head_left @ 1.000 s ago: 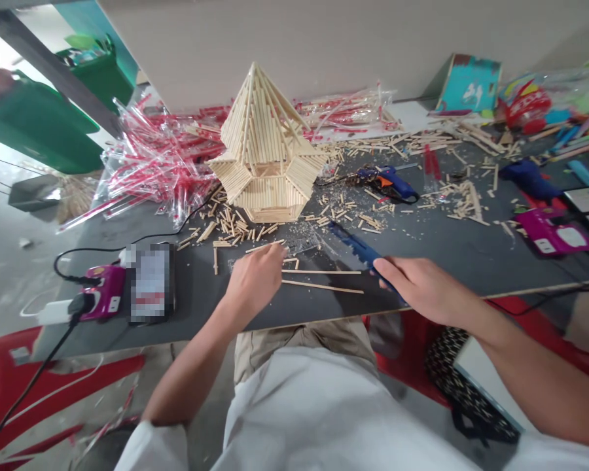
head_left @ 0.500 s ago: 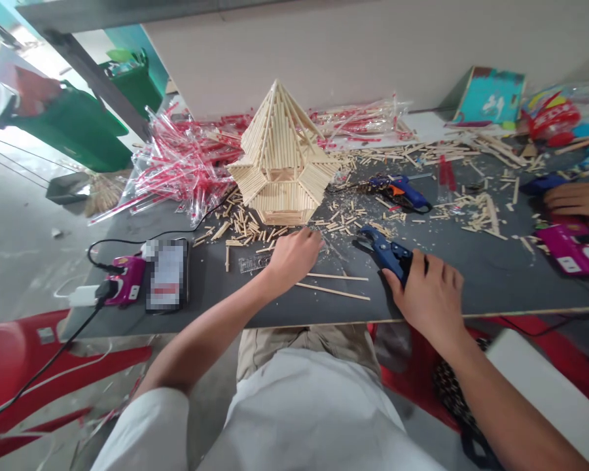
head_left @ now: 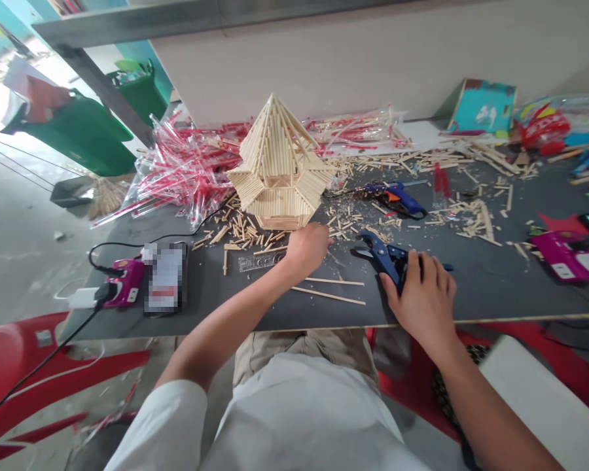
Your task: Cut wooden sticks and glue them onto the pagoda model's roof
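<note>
A pointed structure of thin wooden sticks (head_left: 281, 170) stands upright in the middle of the table. My left hand (head_left: 308, 250) is just in front of its base, fingers curled together; what they hold, if anything, is hidden. Beside it lie a clear ruler (head_left: 255, 262) and two long sticks (head_left: 328, 296). My right hand (head_left: 425, 288) rests over the handles of a blue cutter (head_left: 383, 256), its fingers bent and slightly apart. The cutter lies on the table with its jaws pointing up and left.
Cut stick pieces (head_left: 243, 229) lie scattered around the structure. A blue glue gun (head_left: 397, 197) is behind the cutter. A phone (head_left: 165, 278) and a purple power socket (head_left: 127, 282) are at left, plastic wrappers (head_left: 186, 163) behind, another purple socket (head_left: 569, 255) at right.
My left hand has moved slightly right. My right hand has loosened and spread a little over the cutter handles. Another person's hand at the right edge has left the view.
</note>
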A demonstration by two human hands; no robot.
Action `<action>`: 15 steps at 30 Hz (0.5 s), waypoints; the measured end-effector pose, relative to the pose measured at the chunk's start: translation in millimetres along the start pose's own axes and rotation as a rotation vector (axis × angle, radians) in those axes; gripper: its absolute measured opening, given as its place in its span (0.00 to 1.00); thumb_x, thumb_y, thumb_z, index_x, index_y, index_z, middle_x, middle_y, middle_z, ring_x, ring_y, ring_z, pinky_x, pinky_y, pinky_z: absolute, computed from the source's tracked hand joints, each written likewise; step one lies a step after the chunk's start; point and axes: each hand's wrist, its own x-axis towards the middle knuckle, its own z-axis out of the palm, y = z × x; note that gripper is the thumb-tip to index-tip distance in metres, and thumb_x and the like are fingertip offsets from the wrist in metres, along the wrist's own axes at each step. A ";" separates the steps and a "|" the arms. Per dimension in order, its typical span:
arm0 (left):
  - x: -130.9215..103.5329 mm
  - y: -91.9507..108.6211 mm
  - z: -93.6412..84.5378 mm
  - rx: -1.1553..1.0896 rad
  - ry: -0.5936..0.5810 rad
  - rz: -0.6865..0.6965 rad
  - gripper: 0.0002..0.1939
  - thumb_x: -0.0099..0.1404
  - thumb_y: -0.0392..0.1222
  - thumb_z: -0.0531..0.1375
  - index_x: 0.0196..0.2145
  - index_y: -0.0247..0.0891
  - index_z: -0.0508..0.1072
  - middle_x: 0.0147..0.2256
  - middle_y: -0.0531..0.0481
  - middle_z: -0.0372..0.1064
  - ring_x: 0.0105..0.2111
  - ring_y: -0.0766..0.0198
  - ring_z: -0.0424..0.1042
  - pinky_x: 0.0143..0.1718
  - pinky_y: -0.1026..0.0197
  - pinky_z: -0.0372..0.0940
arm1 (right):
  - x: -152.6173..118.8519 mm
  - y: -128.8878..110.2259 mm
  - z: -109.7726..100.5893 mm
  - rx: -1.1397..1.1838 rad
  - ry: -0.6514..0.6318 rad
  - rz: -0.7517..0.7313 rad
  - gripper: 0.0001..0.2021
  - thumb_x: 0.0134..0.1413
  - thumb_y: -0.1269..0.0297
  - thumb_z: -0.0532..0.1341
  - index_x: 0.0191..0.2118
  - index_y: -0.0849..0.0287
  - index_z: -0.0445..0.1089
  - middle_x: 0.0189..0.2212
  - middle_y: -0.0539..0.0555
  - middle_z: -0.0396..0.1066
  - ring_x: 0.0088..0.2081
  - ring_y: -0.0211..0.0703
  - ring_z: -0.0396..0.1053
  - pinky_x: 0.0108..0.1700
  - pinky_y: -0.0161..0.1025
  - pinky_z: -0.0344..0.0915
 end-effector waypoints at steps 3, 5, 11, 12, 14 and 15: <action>0.0 1.1 0.2 0.023 -0.011 -0.002 0.15 0.75 0.42 0.56 0.42 0.31 0.80 0.44 0.36 0.78 0.43 0.51 0.78 0.42 0.56 0.70 | -0.4 -0.1 0.9 0.007 0.012 -0.005 0.36 0.70 0.49 0.51 0.71 0.73 0.53 0.67 0.78 0.58 0.69 0.70 0.54 0.67 0.63 0.54; 0.1 1.0 0.5 0.021 0.001 -0.002 0.14 0.75 0.41 0.56 0.42 0.32 0.80 0.45 0.37 0.77 0.44 0.51 0.78 0.43 0.55 0.70 | -0.5 -0.5 0.9 0.002 0.016 -0.004 0.35 0.71 0.49 0.50 0.71 0.74 0.53 0.67 0.77 0.58 0.69 0.70 0.55 0.66 0.62 0.54; -1.1 2.3 3.5 0.047 0.013 0.020 0.14 0.75 0.38 0.54 0.41 0.31 0.79 0.43 0.37 0.76 0.43 0.49 0.79 0.42 0.53 0.71 | -0.4 -1.6 0.2 -0.028 0.009 0.009 0.35 0.71 0.48 0.50 0.70 0.74 0.55 0.67 0.76 0.59 0.69 0.69 0.55 0.68 0.60 0.53; -1.7 2.8 4.3 0.053 0.016 0.027 0.15 0.75 0.38 0.53 0.41 0.30 0.79 0.43 0.36 0.76 0.43 0.49 0.79 0.42 0.53 0.71 | -0.5 -1.8 0.1 -0.028 0.010 0.009 0.35 0.71 0.48 0.50 0.70 0.74 0.55 0.67 0.76 0.59 0.69 0.69 0.55 0.67 0.60 0.54; -3.2 3.1 5.6 0.068 0.028 0.055 0.15 0.76 0.37 0.51 0.42 0.30 0.78 0.44 0.35 0.75 0.43 0.50 0.79 0.41 0.54 0.71 | -0.5 -2.1 -0.1 -0.028 0.008 0.007 0.35 0.71 0.47 0.50 0.70 0.74 0.55 0.67 0.76 0.59 0.69 0.69 0.55 0.68 0.60 0.54; -3.9 2.9 6.1 0.077 0.036 0.074 0.16 0.76 0.37 0.51 0.43 0.30 0.78 0.44 0.35 0.75 0.42 0.50 0.79 0.40 0.54 0.71 | -0.4 -2.2 -0.2 -0.028 0.005 0.008 0.36 0.72 0.47 0.51 0.70 0.74 0.55 0.67 0.76 0.59 0.69 0.69 0.55 0.68 0.60 0.54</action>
